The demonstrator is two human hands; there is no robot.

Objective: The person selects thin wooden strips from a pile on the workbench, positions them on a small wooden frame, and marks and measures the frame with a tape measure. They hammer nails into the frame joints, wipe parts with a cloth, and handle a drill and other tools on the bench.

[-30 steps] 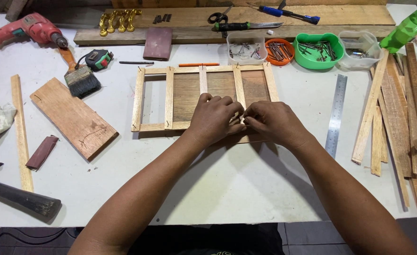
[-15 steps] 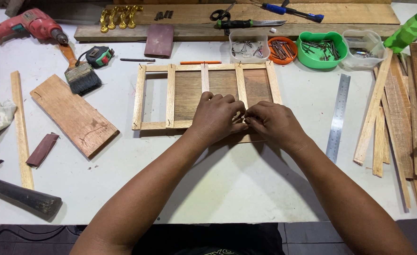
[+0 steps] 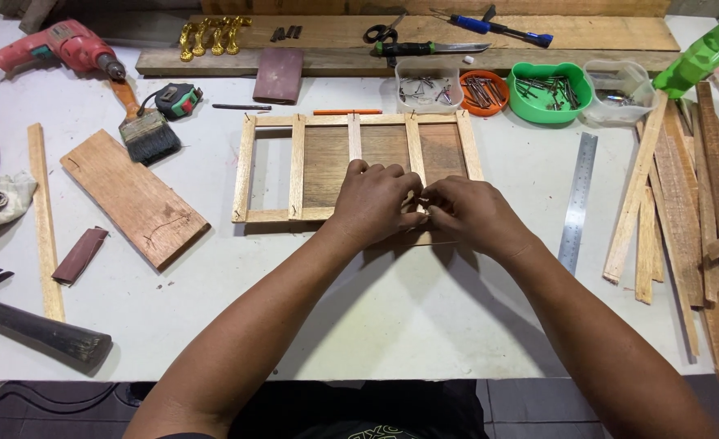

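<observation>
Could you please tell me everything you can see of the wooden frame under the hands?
The wooden frame lies flat on the white table: pale thin slats form two long rails joined by five cross slats, over a darker brown board. The left hand and right hand rest together on its near rail, hiding that joint.

frame [image 3: 294, 167] centre – ruler [image 3: 577, 199] right, plank [image 3: 132, 197] left

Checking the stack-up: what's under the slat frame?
A dark wooden board shows through the gaps of the slat frame; the leftmost bay shows only white table. The left hand and right hand cover the near right corner.
</observation>
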